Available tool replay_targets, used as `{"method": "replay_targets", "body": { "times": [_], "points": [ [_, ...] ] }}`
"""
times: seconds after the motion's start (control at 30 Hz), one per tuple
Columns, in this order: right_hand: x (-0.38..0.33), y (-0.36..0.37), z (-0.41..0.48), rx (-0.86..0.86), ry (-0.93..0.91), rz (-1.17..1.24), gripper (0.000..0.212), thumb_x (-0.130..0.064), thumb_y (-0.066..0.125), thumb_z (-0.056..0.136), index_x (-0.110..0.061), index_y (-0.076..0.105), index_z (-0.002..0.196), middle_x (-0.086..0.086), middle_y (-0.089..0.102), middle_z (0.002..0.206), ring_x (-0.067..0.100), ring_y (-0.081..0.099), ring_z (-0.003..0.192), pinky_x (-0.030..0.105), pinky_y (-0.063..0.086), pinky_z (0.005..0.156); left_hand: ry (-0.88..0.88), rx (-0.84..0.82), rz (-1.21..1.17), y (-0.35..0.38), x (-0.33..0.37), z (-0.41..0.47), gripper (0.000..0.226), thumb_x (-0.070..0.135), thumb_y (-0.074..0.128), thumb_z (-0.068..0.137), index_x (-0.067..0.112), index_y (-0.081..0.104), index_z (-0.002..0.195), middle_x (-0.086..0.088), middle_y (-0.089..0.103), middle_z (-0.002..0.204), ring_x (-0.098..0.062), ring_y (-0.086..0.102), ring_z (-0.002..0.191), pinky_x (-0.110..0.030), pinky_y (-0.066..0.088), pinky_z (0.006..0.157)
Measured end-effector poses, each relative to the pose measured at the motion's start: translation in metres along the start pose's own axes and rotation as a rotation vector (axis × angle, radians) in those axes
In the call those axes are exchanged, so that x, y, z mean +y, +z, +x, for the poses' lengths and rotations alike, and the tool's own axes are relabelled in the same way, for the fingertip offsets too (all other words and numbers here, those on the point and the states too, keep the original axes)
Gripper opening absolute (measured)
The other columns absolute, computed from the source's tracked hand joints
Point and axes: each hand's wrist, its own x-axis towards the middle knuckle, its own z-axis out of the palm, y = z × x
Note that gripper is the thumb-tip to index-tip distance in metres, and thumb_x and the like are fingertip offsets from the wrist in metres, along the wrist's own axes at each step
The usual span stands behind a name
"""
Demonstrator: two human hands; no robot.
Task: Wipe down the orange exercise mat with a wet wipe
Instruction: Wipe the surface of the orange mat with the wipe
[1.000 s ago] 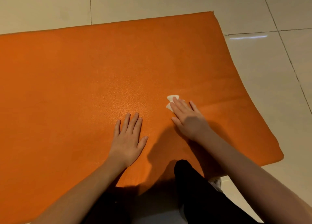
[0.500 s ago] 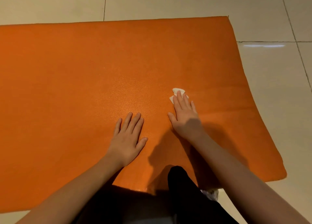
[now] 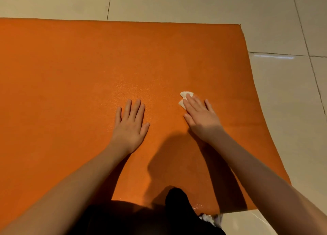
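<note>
The orange exercise mat (image 3: pixel 74 71) lies flat on the floor and fills most of the view. My right hand (image 3: pixel 200 115) presses a small white wet wipe (image 3: pixel 184 95) onto the mat with straight fingers. Only the wipe's far edge shows beyond my fingertips. My left hand (image 3: pixel 131 124) rests flat on the mat, fingers spread, a hand's width to the left of the right one.
Glossy pale floor tiles (image 3: pixel 286 100) surround the mat at the back and right. The mat's right edge (image 3: pixel 254 86) curves toward me. My dark-clothed knee (image 3: pixel 177 201) sits on the mat's near edge, with a white crumpled object (image 3: pixel 210 218) beside it.
My right hand has slid the wipe a little away from me and to the right along the mat. My left hand has stayed flat in place. The view tilted slightly.
</note>
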Motion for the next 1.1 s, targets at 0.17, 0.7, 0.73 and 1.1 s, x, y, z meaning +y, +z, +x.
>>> {"method": "replay_targets", "body": {
  "times": [0.17, 0.7, 0.73, 1.1],
  "points": [
    [-0.047, 0.011, 0.000, 0.032, -0.095, 0.158, 0.072, -0.053, 0.015, 0.094, -0.017, 0.012, 0.156, -0.003, -0.001, 0.163, 0.008, -0.013, 0.145, 0.037, -0.008, 0.122, -0.001, 0.031, 0.007, 0.002, 0.000, 0.001, 0.076, 0.056, 0.003, 0.093, 0.015, 0.011, 0.156, -0.003, 0.003, 0.164, -0.022, -0.009, 0.150, -0.044, -0.011, 0.118],
    [-0.007, -0.003, 0.044, 0.121, -0.229, 0.029, 0.065, -0.048, 0.014, 0.096, -0.019, 0.025, 0.154, -0.003, 0.014, 0.162, 0.012, 0.009, 0.148, 0.039, -0.004, 0.120, 0.024, 0.088, 0.059, 0.007, -0.001, 0.000, 0.064, 0.046, 0.027, 0.099, 0.007, 0.035, 0.149, -0.012, 0.029, 0.158, -0.032, 0.018, 0.147, -0.051, 0.008, 0.116],
    [-0.001, -0.008, 0.051, 0.128, -0.177, -0.004, 0.062, -0.046, 0.014, 0.098, -0.020, 0.021, 0.155, -0.003, 0.011, 0.162, 0.013, 0.009, 0.150, 0.037, -0.007, 0.118, 0.024, 0.092, 0.063, 0.007, 0.000, 0.000, 0.063, 0.045, 0.028, 0.099, 0.007, 0.036, 0.149, -0.012, 0.030, 0.157, -0.032, 0.019, 0.147, -0.051, 0.009, 0.116],
    [-0.028, -0.009, 0.055, 0.028, -0.225, 0.074, 0.079, -0.055, 0.000, 0.086, -0.020, 0.011, 0.156, -0.007, -0.007, 0.160, 0.007, -0.013, 0.146, 0.034, -0.014, 0.118, 0.002, 0.156, -0.046, -0.018, -0.003, 0.073, 0.071, 0.050, 0.024, 0.095, 0.008, 0.029, 0.152, -0.011, 0.026, 0.159, -0.029, 0.014, 0.148, -0.042, 0.000, 0.116]
  ]
}}
